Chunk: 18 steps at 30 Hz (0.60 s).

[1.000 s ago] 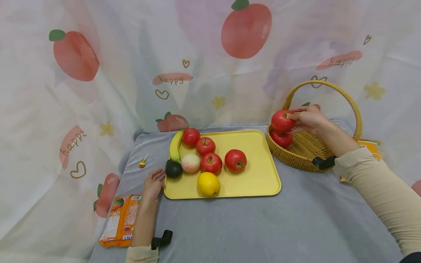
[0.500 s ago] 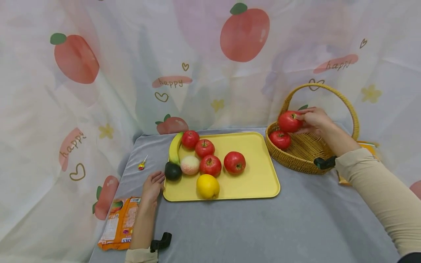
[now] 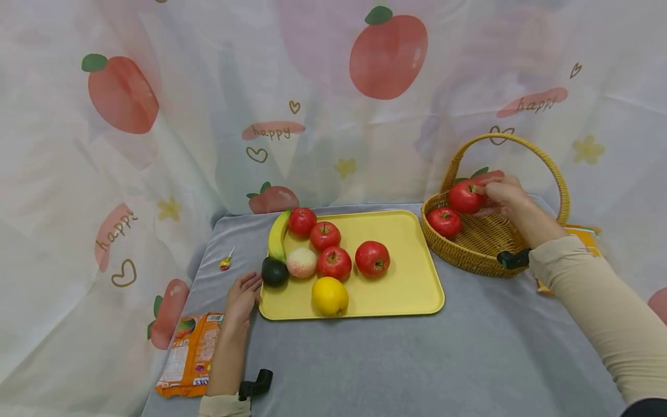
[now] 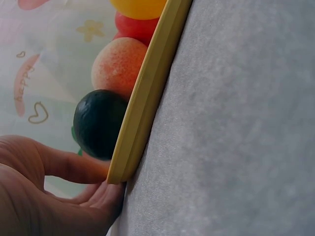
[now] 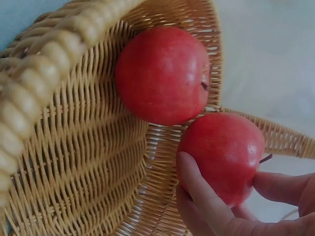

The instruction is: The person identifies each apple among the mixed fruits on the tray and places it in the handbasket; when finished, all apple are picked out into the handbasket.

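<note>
My right hand (image 3: 501,197) grips a red apple (image 3: 466,196) inside the wicker basket (image 3: 471,262), fingers and thumb on opposite sides. A second red apple (image 5: 165,76) lies close beside it in the basket. At the yellow tray's left edge, my left hand (image 3: 242,298) holds the rim; the left wrist view shows its fingers on and under the tray (image 4: 142,103). Nearest that hand on the tray are a dark green avocado (image 4: 100,124) and a pale pink peach (image 4: 118,66). A banana (image 3: 278,236), several red apples (image 3: 334,263) and a yellow round fruit (image 3: 330,296) share the tray.
An orange snack packet (image 3: 190,356) lies beside the left forearm, with a lollipop (image 3: 226,262) farther back. Another orange packet (image 3: 585,236) shows partly behind the basket. The basket's tall handle (image 3: 555,166) arches over the right hand. A printed curtain (image 3: 323,145) hangs behind the table.
My right hand has carried its apple rightward and slightly down into the basket, away from the other apple. The left hand stays at the tray's edge.
</note>
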### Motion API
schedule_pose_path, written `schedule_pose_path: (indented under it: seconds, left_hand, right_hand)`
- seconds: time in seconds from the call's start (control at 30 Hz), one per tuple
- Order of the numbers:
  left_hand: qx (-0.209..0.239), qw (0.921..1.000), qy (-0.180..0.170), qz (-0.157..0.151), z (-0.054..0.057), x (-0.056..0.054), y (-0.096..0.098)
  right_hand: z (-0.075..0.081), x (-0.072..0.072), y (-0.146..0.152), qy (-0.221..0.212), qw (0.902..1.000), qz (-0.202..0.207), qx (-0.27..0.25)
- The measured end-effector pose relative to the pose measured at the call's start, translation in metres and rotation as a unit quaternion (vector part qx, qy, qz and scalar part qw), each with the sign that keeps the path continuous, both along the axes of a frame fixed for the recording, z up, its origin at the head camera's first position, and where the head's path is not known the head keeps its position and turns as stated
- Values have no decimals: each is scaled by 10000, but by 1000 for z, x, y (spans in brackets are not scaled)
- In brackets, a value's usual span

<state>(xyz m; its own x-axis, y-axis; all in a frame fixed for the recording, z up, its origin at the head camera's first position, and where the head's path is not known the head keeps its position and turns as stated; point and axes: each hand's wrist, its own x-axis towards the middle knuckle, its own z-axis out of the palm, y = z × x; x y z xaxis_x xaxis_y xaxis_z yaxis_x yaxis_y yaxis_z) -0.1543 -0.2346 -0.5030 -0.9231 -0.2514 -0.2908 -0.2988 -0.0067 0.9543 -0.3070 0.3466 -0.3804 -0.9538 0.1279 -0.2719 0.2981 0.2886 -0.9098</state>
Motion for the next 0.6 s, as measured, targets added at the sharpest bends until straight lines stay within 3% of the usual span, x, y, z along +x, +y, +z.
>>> schedule_pose_path:
  seconds: [0.13,0.6]
  left_hand:
    - [24,10000,-11,22,-1,0,0]
    - [-12,9999,-111,41,0,-2,0]
  right_hand:
    - [-5,-2,2,-139,9998,-103,-120]
    - [-28,-9,5,7,9991,-424,-39]
